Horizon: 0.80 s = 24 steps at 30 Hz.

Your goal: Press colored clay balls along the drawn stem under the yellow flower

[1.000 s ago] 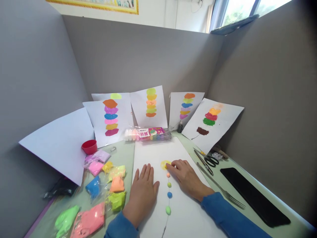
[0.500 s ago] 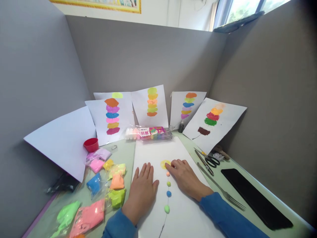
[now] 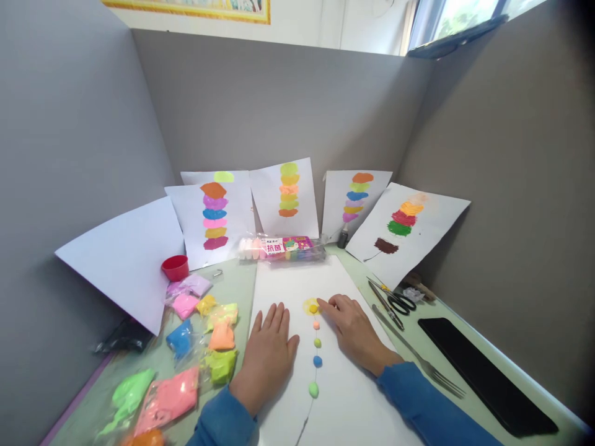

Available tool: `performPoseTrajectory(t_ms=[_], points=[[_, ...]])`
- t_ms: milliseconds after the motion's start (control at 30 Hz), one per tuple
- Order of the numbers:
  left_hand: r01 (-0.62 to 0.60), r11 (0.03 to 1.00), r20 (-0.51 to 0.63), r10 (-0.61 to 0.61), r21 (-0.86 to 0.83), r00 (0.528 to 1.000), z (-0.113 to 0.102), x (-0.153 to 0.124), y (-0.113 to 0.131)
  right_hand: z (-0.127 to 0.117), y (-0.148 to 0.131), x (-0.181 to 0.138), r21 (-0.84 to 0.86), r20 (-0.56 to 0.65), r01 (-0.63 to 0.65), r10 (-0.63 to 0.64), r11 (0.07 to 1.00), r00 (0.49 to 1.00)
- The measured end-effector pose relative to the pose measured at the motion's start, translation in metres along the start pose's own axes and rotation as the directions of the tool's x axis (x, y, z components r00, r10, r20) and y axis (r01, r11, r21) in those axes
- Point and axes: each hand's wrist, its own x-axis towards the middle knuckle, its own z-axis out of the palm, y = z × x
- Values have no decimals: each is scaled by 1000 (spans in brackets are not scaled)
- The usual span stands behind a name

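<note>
A white sheet of paper lies before me, with a drawn line and several small clay balls along it. At the top of the row a yellow clay ball sits on a yellow smear. Below it come a peach clay ball, a lime clay ball, a blue clay ball and a light green clay ball. My left hand rests flat on the paper's left side, fingers spread. Just right of the yellow ball, my right hand points its index finger, the other fingers loosely bent and nothing in them.
Left are bags of coloured clay and a red cup. A packet of clay sticks lies behind the paper. Scissors, a fork and a black slab lie right. Painted sheets lean against grey partitions.
My right index finger has drawn back to the right off the yellow clay, which now shows as a ball. My left hand stays in place. The view has shifted slightly.
</note>
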Motion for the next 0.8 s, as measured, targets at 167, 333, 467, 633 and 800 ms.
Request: performPoseTrajectory(t_ms=[167, 333, 467, 633, 800], points=[[8, 1000, 18, -8, -10, 1000, -1, 0, 0, -3, -4, 2, -17, 41, 32, -31, 999, 999], [7, 1000, 24, -7, -24, 1000, -2, 0, 0, -4, -7, 3, -26, 86, 23, -21, 999, 996], [11, 1000, 13, -10, -26, 1000, -1, 0, 0, -2, -6, 3, -19, 104, 27, -25, 999, 994], [7, 1000, 20, -6, -27, 1000, -2, 0, 0, 0, -5, 3, -6, 106, 25, -24, 1000, 994], [5, 1000, 0, -5, -17, 1000, -1, -1, 0, 4, -3, 1, -4, 60, 35, -34, 999, 998]])
